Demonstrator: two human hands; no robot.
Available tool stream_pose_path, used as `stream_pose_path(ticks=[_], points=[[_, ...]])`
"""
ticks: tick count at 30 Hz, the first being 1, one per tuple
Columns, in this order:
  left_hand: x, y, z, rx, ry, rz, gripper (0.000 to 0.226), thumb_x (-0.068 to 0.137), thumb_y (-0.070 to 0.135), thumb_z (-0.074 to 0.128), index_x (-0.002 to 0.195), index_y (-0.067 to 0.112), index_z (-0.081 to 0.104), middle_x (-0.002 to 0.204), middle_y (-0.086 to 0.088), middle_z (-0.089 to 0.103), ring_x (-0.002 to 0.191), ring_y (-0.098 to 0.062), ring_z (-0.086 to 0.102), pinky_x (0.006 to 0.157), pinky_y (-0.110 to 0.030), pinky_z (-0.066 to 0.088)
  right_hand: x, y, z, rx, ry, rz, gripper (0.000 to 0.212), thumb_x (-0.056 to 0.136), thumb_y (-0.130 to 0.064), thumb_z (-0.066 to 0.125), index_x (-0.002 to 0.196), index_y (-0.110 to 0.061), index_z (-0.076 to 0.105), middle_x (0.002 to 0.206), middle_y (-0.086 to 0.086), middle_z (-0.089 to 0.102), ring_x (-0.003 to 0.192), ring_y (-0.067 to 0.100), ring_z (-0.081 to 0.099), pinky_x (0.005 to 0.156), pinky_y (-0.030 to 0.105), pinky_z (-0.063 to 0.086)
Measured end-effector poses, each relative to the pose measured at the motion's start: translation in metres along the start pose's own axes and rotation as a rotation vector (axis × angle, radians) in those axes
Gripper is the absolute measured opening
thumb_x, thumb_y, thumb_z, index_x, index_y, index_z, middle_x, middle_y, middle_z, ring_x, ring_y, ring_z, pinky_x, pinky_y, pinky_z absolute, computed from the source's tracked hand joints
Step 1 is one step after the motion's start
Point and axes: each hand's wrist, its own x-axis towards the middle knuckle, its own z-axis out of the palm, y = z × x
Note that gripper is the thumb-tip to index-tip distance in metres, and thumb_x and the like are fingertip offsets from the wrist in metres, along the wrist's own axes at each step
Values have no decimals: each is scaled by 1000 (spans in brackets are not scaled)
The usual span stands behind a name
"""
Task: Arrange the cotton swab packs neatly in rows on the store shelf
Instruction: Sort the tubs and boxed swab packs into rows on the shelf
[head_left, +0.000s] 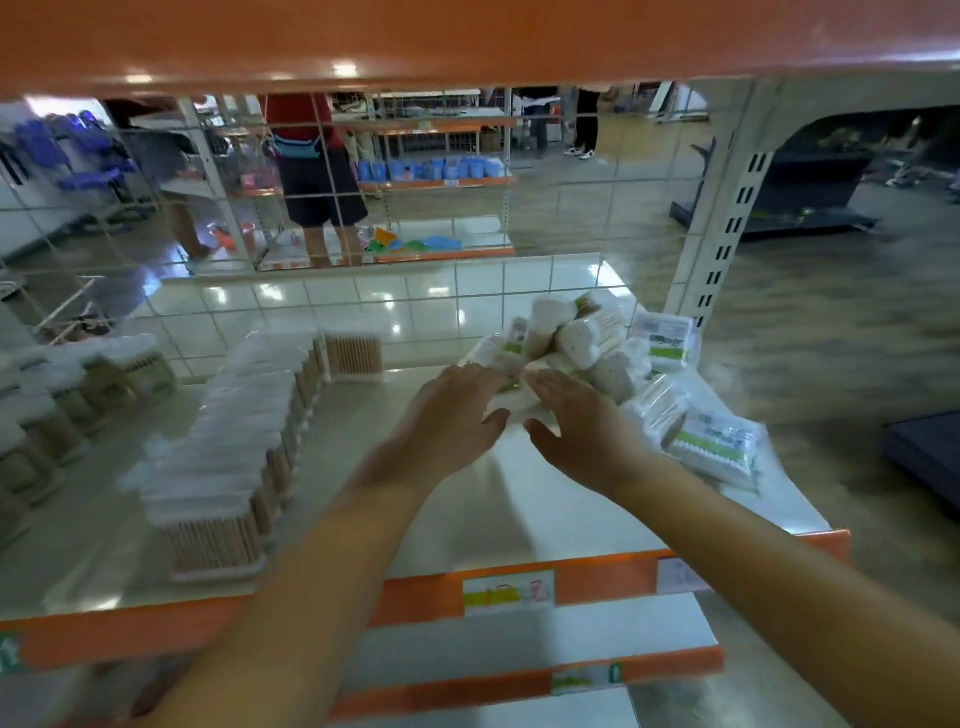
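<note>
A person's two bare forearms reach forward over a store shelf (467, 519), a pale glossy surface with an orange front edge carrying small price labels.

On the left half of the shelf, a long row of cotton swab packs (244, 431) already stands in line, running from the near edge to the far side, packs upright and touching one another. Farther left a second group of similar packs (78, 384) stands in a looser line, blurred. This part of the work looks done, or close to it.

On the far right of the shelf lies an unsorted heap of packs (587, 338), tumbled at all angles, with a few flat packs (717, 447) bearing green and white labels spilled toward the near right edge. That heap looks like the work still left; roughly half the job seems to remain. The middle of the shelf between the row and the heap is bare.

The left hand (452, 415) and the right hand (582, 421) sit close together at the near edge of the heap, palms facing each other, fingers straight and relaxed. Both touch or nearly touch a white pack (511, 402) between them; neither hand is clasped around anything, and the blur makes actual contact unclear.

A white wire grid (363, 234) forms the back of the shelf. Through it show a shiny tiled floor, other orange-edged shelves with blue goods, and the legs of a standing person (322, 197). An orange shelf (467, 36) hangs overhead, and a white slotted upright post (727, 228) stands at the far right.
</note>
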Motion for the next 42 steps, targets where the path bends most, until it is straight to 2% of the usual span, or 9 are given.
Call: stream_pose_path(ticks=[7, 13, 21, 23, 27, 31, 33, 37, 42], points=[[13, 33, 31, -50, -63, 15, 36, 80, 28, 51, 109, 10, 64, 107, -11, 65, 103, -27, 58, 87, -41, 46, -24, 40, -20, 80, 101, 17, 47, 89, -15, 54, 135, -13, 45, 138, 4, 47, 124, 26, 46, 98, 33, 40], [18, 65, 53, -179, -90, 40, 30, 79, 24, 51, 100, 9, 66, 95, -9, 67, 89, -26, 62, 75, -38, 50, -47, 84, -29, 100, 190, 72, 43, 88, -11, 56, 130, -8, 51, 134, 9, 51, 122, 27, 47, 94, 31, 38], [10, 93, 90, -232, -200, -1, 35, 91, 23, 53, 126, 18, 56, 126, -4, 56, 117, -20, 48, 96, -25, 35, -77, 144, -24, 108, 285, 131, 39, 78, -9, 65, 117, -1, 61, 120, 18, 58, 106, 37, 58, 87, 45, 49], [10, 95, 97, -257, -217, -22, 35, 92, 23, 53, 125, 16, 56, 126, -4, 55, 116, -20, 48, 95, -25, 36, -81, 152, -25, 81, 230, 173, 51, 78, -14, 71, 125, -4, 55, 131, 18, 51, 119, 38, 49, 98, 42, 40], [9, 97, 106, -290, -217, -40, 34, 91, 21, 54, 124, 13, 57, 125, -4, 56, 115, -21, 50, 96, -27, 36, -84, 167, -21, 0, 46, 256, 97, 69, -49, 73, 145, -16, 23, 150, 10, 25, 138, 31, 19, 113, 43, 17], [7, 98, 109, -316, -191, -45, 33, 91, 19, 53, 123, 12, 58, 123, -3, 57, 113, -19, 51, 94, -23, 36, -85, 172, -18, -73, -28, 301, 123, 53, -75, 64, 148, -17, 11, 149, 11, 25, 137, 31, 19, 112, 47, 15], [6, 97, 111, -319, -185, -53, 32, 91, 20, 53, 122, 13, 58, 123, -2, 57, 113, -18, 50, 95, -23, 36, -85, 173, -18, -77, -18, 292, 119, 58, -68, 69, 147, -14, 12, 146, 11, 30, 135, 31, 23, 112, 43, 15], [3, 96, 113, -324, -178, -66, 31, 91, 19, 53, 121, 14, 58, 124, -1, 56, 114, -14, 47, 91, -15, 29, -85, 174, -14, 0, 131, 235, 96, 64, -31, 81, 141, -5, 30, 123, 19, 49, 117, 36, 41, 102, 39, 24], [-1, 95, 112, -411, -176, -110, 30, 91, 19, 55, 120, 16, 59, 123, 1, 56, 111, -12, 51, 97, -21, 37, -93, 167, -10, 123, 241, 171, 85, 63, -18, 83, 134, 2, 41, 114, 22, 53, 105, 40, 50, 92, 47, 42]])
